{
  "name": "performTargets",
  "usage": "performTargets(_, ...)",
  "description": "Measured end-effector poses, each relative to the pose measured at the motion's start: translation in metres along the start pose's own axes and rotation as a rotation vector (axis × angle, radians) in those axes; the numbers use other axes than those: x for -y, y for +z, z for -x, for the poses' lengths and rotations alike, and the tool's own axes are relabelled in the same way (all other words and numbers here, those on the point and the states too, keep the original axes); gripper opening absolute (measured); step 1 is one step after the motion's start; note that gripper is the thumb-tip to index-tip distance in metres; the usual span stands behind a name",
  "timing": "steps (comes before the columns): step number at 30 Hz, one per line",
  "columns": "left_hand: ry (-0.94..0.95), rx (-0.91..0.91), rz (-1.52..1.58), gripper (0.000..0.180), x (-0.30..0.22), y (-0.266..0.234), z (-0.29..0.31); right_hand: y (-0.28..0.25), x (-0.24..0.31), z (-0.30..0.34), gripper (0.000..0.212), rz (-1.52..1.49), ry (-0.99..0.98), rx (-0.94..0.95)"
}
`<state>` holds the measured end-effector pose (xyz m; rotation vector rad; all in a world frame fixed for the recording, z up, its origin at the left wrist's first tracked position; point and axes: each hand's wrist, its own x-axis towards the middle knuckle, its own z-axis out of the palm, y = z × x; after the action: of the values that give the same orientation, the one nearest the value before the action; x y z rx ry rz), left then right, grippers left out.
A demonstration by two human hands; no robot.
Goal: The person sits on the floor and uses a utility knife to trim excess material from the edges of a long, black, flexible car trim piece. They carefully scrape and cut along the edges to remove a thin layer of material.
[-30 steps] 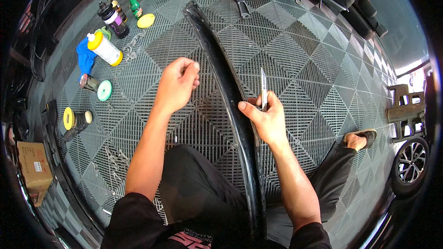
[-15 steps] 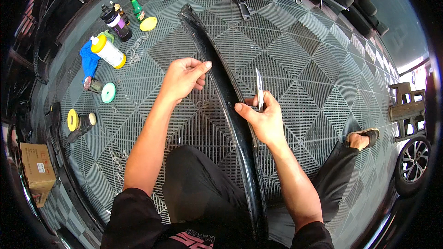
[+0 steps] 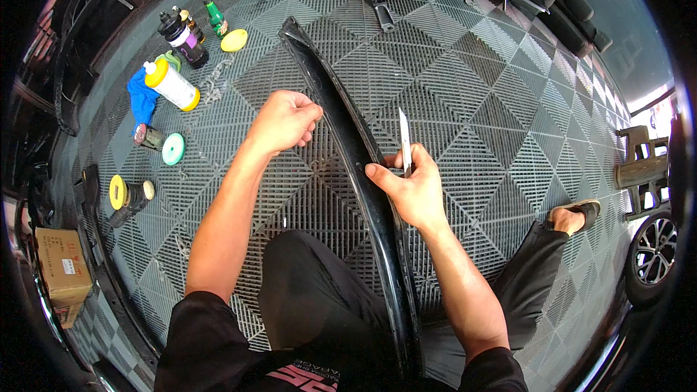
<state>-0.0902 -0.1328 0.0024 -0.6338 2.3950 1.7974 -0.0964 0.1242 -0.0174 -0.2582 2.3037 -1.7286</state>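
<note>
A long, curved, glossy black trim strip (image 3: 348,138) runs from my lap out across the grey grid floor. My left hand (image 3: 284,122) is closed in a loose fist right beside the strip's left edge, fingertips pinched together near it; whether it grips anything is too small to tell. My right hand (image 3: 410,187) rests its thumb against the strip's right edge and holds a thin silver blade (image 3: 404,141) pointing upward.
To the left stand a white bottle with yellow ends (image 3: 170,83), a blue cloth (image 3: 143,98), dark bottles (image 3: 183,33), a yellow pad (image 3: 234,40) and two small polishers (image 3: 156,141) (image 3: 127,196). A cardboard box (image 3: 62,272) sits lower left. A car wheel (image 3: 653,254) is at right.
My left hand has drifted right and slightly down, staying closed near the strip's left edge. My right hand with the blade has barely moved.
</note>
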Motion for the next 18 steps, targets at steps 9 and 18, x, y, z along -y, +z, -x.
performTargets(9, 0.215, -0.307, -0.207, 0.018, 0.011, 0.026, 0.006, 0.000, -0.005, -0.001, 0.043, -0.026, 0.017, -0.002)
performTargets(18, 0.234, -0.286, 0.331, 0.010, 0.034, 0.028, 0.012, -0.001, -0.007, -0.002, 0.044, -0.006, -0.017, -0.028)
